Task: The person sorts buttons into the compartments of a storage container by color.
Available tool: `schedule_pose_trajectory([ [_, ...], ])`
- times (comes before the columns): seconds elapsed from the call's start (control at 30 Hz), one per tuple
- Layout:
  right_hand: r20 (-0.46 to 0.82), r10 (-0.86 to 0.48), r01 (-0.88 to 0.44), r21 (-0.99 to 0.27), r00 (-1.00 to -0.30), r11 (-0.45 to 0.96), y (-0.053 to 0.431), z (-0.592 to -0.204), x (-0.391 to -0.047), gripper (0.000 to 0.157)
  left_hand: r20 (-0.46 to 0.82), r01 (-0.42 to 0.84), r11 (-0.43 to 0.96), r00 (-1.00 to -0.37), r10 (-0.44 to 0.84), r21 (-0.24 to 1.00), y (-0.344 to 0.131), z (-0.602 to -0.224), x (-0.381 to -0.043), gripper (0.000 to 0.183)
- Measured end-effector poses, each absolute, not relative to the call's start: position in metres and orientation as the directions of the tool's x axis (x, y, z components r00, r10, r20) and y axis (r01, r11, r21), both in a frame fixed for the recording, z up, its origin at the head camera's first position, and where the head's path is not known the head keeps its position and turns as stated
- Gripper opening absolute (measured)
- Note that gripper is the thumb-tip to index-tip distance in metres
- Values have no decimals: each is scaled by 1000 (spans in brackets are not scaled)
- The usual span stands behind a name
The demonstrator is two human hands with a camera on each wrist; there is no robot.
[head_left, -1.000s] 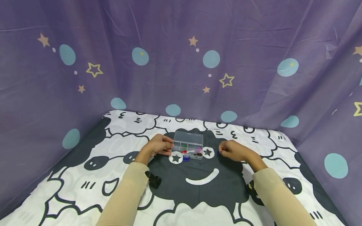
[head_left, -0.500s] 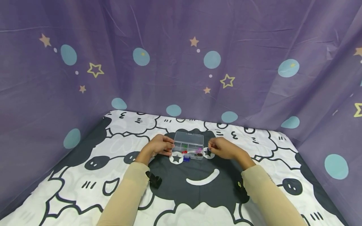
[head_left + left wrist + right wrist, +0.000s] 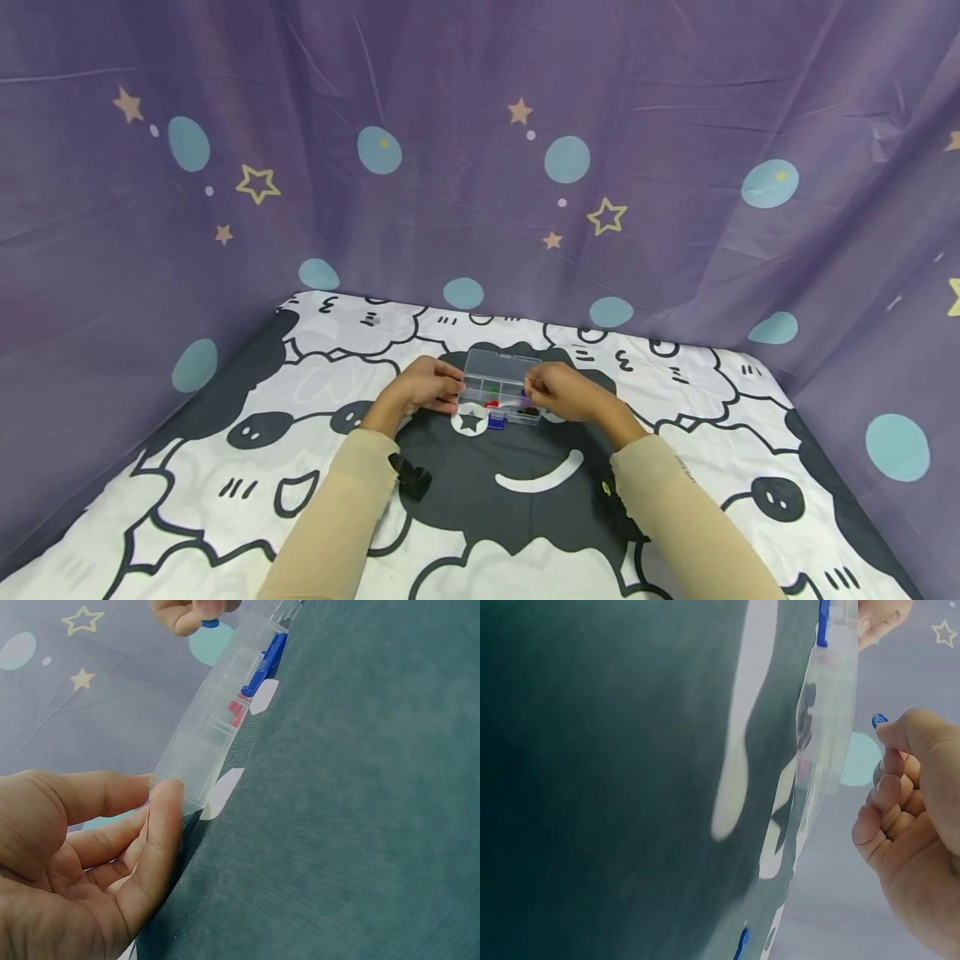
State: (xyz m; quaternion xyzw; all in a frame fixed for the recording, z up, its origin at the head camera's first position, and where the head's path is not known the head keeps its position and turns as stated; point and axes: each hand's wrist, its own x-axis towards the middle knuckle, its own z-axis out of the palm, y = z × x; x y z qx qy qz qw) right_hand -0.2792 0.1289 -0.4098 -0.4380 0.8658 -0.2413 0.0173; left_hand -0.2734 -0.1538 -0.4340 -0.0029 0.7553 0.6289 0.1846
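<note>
A clear plastic compartment box lies on the dark patch of the cloth, its lid raised at the back. Small red, green, pink and dark pieces sit in its compartments. My left hand holds the box's left end between thumb and fingers. Over the right compartments, my right hand pinches a small round blue piece, like a button, between thumb and forefinger. In the right wrist view the other fingers curl below it. A blue clasp shows at the box's front.
The cloth is printed with sheep faces. Another small blue thing lies on it in the right wrist view. A purple curtain with stars and dots hangs behind. A dark strap shows by the left sleeve.
My right hand has moved left from beside the box to over its right compartments, carrying the blue piece. My left hand and the box have stayed in place.
</note>
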Motion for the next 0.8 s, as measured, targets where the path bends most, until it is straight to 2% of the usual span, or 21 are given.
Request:
schedule_pose_trajectory([
  [0.6, 255, -774, -800, -359, -579, 480, 84, -409, -289, 18, -282, -240, 206, -937, 207, 949, -152, -433, -271, 30],
  [0.8, 241, -772, -791, -374, -587, 484, 77, -410, -292, 19, -282, -241, 202, -938, 202, 949, -151, -434, -272, 29],
])
